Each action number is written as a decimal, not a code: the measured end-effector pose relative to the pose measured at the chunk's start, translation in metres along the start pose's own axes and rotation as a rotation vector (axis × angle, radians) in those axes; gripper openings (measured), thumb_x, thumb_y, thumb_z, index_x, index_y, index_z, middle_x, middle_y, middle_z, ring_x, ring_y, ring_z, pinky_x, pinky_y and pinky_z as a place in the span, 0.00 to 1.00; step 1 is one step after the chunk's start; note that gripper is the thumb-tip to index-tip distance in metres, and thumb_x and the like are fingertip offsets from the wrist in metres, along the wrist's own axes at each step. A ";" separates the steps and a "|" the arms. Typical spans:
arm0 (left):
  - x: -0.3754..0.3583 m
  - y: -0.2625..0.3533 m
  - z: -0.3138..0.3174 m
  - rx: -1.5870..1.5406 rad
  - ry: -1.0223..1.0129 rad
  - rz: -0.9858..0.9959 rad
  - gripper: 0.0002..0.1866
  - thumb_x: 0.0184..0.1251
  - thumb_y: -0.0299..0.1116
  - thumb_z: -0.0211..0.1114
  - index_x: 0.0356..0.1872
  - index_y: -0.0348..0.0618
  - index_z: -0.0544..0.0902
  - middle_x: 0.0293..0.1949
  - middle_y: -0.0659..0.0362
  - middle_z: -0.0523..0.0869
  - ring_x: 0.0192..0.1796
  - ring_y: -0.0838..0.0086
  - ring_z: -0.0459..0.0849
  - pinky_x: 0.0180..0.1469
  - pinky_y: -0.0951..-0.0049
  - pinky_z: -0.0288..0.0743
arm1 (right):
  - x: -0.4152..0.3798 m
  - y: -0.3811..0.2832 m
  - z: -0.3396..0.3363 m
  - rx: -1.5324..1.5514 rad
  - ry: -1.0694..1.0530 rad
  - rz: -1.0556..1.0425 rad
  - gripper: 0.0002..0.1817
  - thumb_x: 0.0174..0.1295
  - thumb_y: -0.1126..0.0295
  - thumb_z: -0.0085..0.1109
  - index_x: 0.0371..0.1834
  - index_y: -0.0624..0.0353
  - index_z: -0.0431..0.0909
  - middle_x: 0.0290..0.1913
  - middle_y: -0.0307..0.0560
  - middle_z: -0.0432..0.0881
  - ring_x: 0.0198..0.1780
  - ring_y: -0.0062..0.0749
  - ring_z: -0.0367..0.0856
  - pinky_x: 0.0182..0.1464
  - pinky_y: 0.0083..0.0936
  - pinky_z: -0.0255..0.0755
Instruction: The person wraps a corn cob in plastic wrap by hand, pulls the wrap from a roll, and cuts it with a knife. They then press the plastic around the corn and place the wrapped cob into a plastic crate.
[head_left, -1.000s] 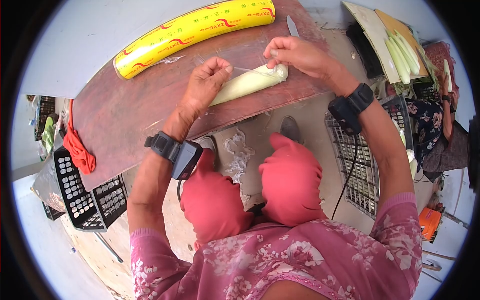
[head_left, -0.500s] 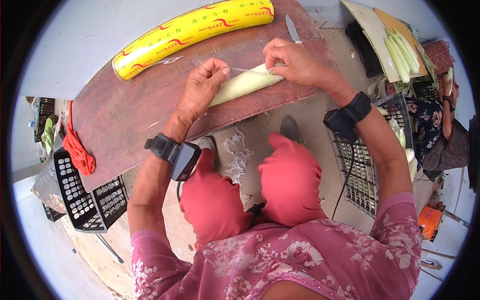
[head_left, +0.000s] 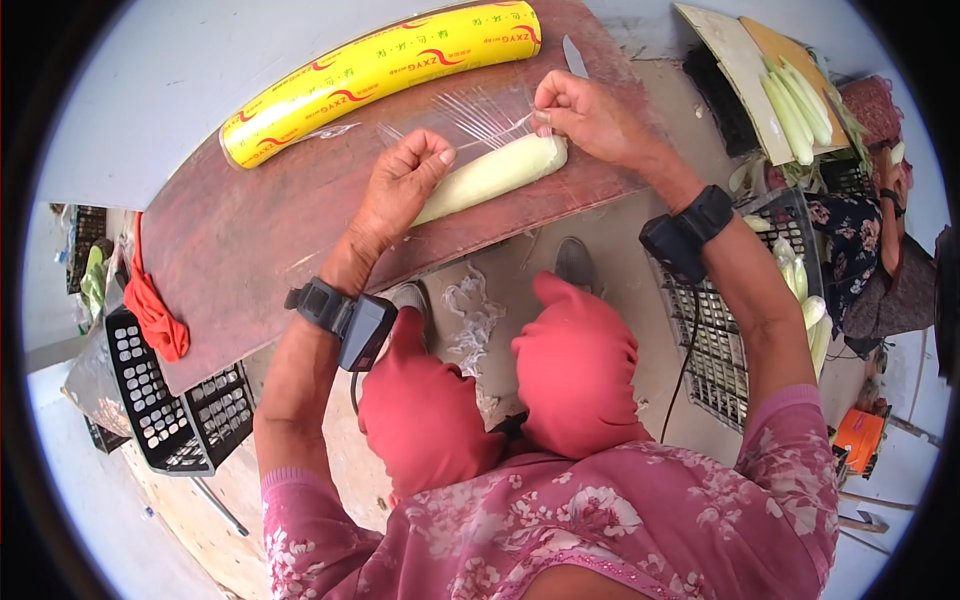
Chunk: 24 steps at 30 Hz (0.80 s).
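Note:
A pale green, long vegetable [head_left: 495,182], like a peeled stem, lies on the reddish wooden table [head_left: 290,230] near its front edge. Clear plastic wrap [head_left: 488,118] is stretched in creased strands behind it. My left hand [head_left: 412,175] pinches one side of the wrap beside the stem's left part. Above the stem's right end, my right hand [head_left: 578,112] pinches the other side. Both hands are closed, and the film runs taut between them. The yellow roll of cling wrap [head_left: 385,75] lies behind, along the table's far edge.
A knife [head_left: 574,57] lies at the back right of the table. Black crates [head_left: 185,405] stand left and right, the right one [head_left: 705,345] holding pale stems. More stems [head_left: 797,110] lie on a board. A red cloth [head_left: 155,318] hangs at left. Another person's arm [head_left: 893,205] shows at far right.
The wrap has been pulled up and back from the stem, now fanning out in strands behind it. My right hand has risen off the stem's end, which is now uncovered to view.

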<state>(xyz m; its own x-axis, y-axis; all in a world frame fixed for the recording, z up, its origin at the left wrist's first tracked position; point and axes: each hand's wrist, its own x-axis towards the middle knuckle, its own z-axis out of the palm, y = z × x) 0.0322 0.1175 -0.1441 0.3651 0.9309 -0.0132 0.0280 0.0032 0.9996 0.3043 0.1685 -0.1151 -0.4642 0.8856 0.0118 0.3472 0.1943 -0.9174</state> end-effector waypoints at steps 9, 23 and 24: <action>-0.003 0.000 0.001 0.030 -0.031 0.001 0.07 0.76 0.36 0.57 0.37 0.46 0.76 0.27 0.75 0.69 0.28 0.91 0.62 0.30 0.87 0.58 | -0.008 0.001 -0.004 0.245 0.108 0.088 0.07 0.63 0.78 0.59 0.42 0.63 0.73 0.34 0.40 0.81 0.36 0.17 0.78 0.37 0.16 0.73; 0.000 0.014 0.003 0.169 -0.053 -0.221 0.17 0.71 0.32 0.62 0.58 0.40 0.77 0.36 0.66 0.83 0.38 0.86 0.77 0.41 0.82 0.73 | -0.017 -0.007 -0.013 -0.253 0.037 0.006 0.05 0.68 0.74 0.52 0.41 0.62 0.76 0.32 0.34 0.78 0.34 0.16 0.75 0.39 0.17 0.72; 0.002 0.017 0.001 0.185 -0.097 -0.207 0.17 0.70 0.32 0.63 0.58 0.40 0.78 0.37 0.65 0.84 0.39 0.85 0.78 0.42 0.82 0.73 | -0.017 -0.008 -0.012 -0.285 0.075 -0.026 0.06 0.67 0.72 0.52 0.42 0.62 0.76 0.32 0.36 0.79 0.34 0.17 0.76 0.39 0.19 0.72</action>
<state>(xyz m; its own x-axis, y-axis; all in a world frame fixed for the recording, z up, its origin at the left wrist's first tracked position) 0.0348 0.1190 -0.1272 0.4210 0.8779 -0.2281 0.2774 0.1148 0.9539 0.3191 0.1572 -0.1036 -0.4184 0.9053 0.0732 0.5553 0.3187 -0.7682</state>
